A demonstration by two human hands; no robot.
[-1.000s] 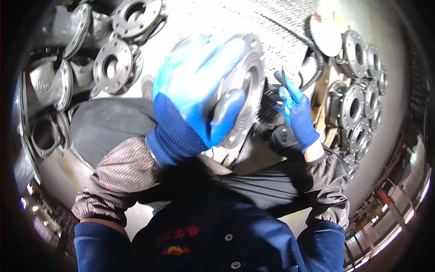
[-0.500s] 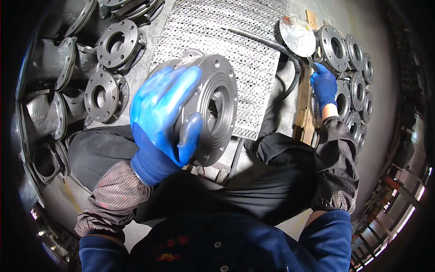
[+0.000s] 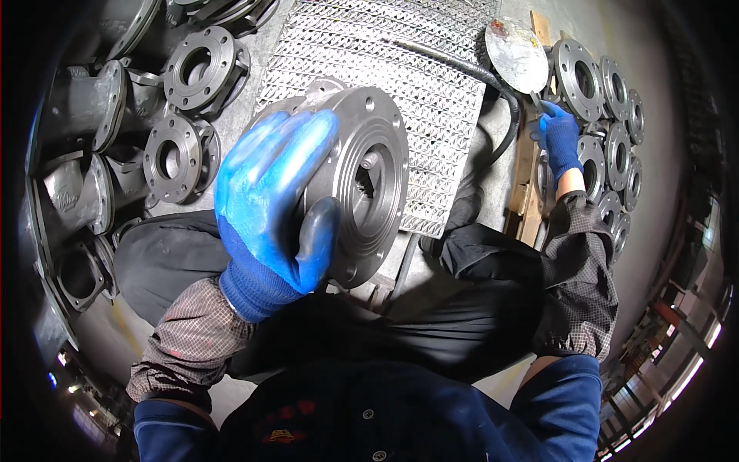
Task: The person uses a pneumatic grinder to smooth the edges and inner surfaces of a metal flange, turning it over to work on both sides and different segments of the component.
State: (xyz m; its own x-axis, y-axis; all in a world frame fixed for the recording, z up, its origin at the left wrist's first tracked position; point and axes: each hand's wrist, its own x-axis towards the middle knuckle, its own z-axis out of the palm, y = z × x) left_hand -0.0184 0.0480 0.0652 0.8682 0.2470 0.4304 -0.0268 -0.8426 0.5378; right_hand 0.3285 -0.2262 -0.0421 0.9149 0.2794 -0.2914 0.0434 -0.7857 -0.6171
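In the middle of the head view, a dark grey flanged valve body (image 3: 389, 146) is tilted with its round flange facing right. My left hand (image 3: 265, 181), in a blue coated glove, grips its left side, the thumb resting near the flange edge. Over to the right, my gloved right hand (image 3: 560, 137) is closed on a thin scraper (image 3: 536, 102), partly hidden by the fingers. The scraper's tip is at the lower edge of a pale round disc (image 3: 517, 65) with reddish and yellow smears.
A silver textured metal panel (image 3: 439, 131) lies ahead, crossed by a black hose (image 3: 508, 123). Several flanged castings (image 3: 198, 69) crowd the left. More flanged parts (image 3: 579, 81) stand at right by a wooden pallet (image 3: 528, 204). My black-trousered legs (image 3: 169, 258) are folded below.
The disc, pallet and right-hand parts sit slightly further right in the picture. My right hand has shifted a little rightward too. My left hand keeps its grip on the valve body.
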